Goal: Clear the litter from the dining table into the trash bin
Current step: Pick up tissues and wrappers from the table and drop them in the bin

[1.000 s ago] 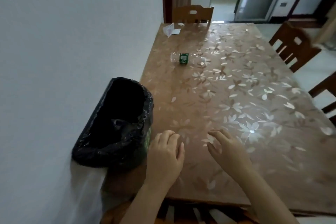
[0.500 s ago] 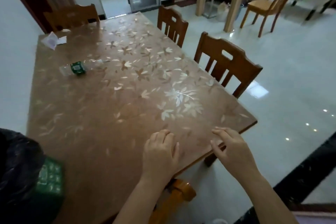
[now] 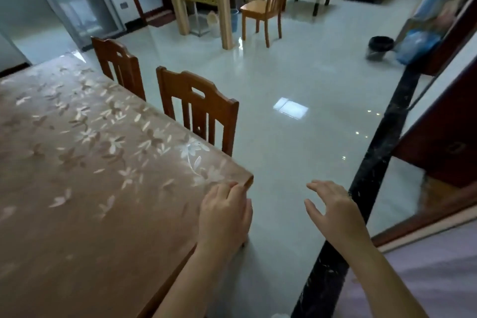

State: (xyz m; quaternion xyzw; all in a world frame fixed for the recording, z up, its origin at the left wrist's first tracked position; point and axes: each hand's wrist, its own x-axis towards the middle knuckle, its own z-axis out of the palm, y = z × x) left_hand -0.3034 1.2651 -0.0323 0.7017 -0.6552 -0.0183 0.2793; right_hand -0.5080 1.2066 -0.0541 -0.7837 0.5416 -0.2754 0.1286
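Swung right past brown flower-patterned desk (image 3: pixel 77 188), left hand (image 3: pixel 224 217) and right hand (image 3: pixel 333 212) gripping nothing, fingers loose; risks missing unseen litter.

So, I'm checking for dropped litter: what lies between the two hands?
Only bare floor between the left hand and right hand, in the head view.

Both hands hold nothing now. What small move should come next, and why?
Probably turn the gaze left along the dining table: the left hand is open at its corner, the right hand hovers open over the floor, and the stretch of table in view shows no litter to pick up.
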